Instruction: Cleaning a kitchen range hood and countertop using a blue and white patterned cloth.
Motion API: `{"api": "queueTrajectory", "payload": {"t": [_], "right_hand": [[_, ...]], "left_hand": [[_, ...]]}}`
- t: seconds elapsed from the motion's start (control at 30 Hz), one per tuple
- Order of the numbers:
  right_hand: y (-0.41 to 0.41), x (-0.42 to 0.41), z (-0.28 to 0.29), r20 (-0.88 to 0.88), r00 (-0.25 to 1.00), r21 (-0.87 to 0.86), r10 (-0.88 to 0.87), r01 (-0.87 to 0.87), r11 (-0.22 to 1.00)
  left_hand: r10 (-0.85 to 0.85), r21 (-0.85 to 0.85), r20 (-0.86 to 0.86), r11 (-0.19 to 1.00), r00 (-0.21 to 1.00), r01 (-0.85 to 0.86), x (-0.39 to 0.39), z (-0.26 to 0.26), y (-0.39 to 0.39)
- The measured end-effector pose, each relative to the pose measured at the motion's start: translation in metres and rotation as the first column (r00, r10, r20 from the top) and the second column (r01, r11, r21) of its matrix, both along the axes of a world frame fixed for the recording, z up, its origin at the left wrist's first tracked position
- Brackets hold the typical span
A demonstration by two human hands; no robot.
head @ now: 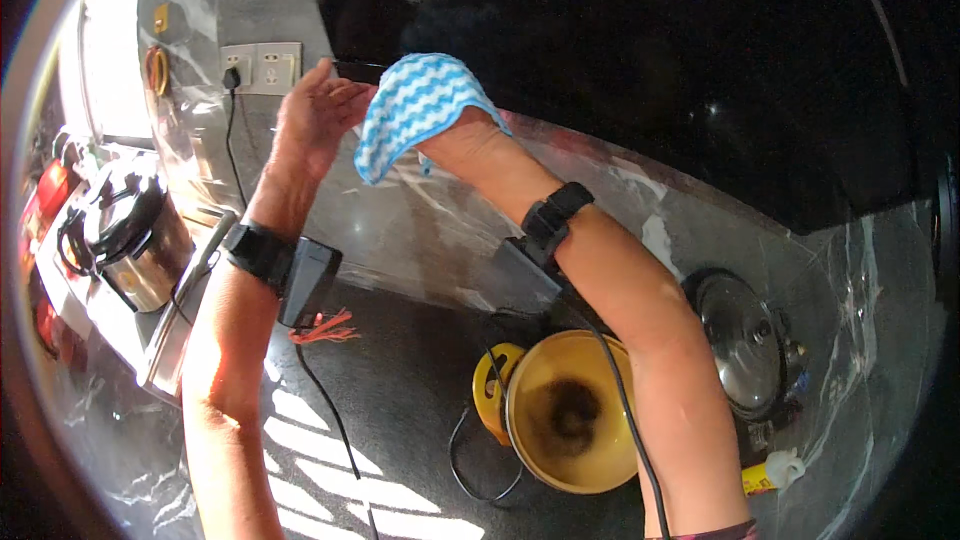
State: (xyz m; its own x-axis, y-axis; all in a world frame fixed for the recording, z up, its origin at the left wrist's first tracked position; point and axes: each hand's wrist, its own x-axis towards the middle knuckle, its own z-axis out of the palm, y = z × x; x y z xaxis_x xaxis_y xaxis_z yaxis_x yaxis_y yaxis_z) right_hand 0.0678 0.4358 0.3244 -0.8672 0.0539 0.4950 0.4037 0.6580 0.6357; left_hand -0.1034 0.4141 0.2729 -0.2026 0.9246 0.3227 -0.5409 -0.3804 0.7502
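Note:
A blue-and-white zigzag-patterned cloth [426, 109] is draped over my right hand, hiding its fingers; only the wrist and the heel of my right hand [466, 136] show. The cloth is near the lower edge of a glossy black panel [637, 75]. To its left my left hand [319, 109] is raised with its fingers apart and holds nothing, its fingertips close to the cloth's left edge. Both wrists wear black straps with small dark devices and cables.
Below stands a yellow pan [574, 412] with a dark-stained inside. A glass lid [739, 345] leans at the right, near a yellow bottle [772, 471]. A steel pressure cooker [135, 232] stands at the left. A plug sits in the wall socket [261, 68], its cord hanging down.

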Motion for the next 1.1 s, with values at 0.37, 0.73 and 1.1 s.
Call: {"api": "queueTrajectory", "payload": {"t": [0.37, 0.73, 1.1], "right_hand": [[-0.006, 0.178, -0.003, -0.134, 0.977, 0.021, -0.164, 0.168, 0.986], [-0.007, 0.323, -0.015, -0.088, 0.949, 0.159, -0.304, 0.315, 0.936], [0.009, 0.420, -0.019, -0.216, 0.885, 0.220, -0.412, 0.455, 0.863]], "left_hand": [[0.062, 0.029, 0.020, 0.998, 0.998, -0.062, 0.012, 0.003, -0.005], [0.214, 0.070, 0.046, 0.974, 0.976, -0.217, 0.051, 0.000, 0.010], [0.154, 0.060, -0.032, 0.986, 0.987, -0.152, 0.082, 0.008, 0.010]]}}
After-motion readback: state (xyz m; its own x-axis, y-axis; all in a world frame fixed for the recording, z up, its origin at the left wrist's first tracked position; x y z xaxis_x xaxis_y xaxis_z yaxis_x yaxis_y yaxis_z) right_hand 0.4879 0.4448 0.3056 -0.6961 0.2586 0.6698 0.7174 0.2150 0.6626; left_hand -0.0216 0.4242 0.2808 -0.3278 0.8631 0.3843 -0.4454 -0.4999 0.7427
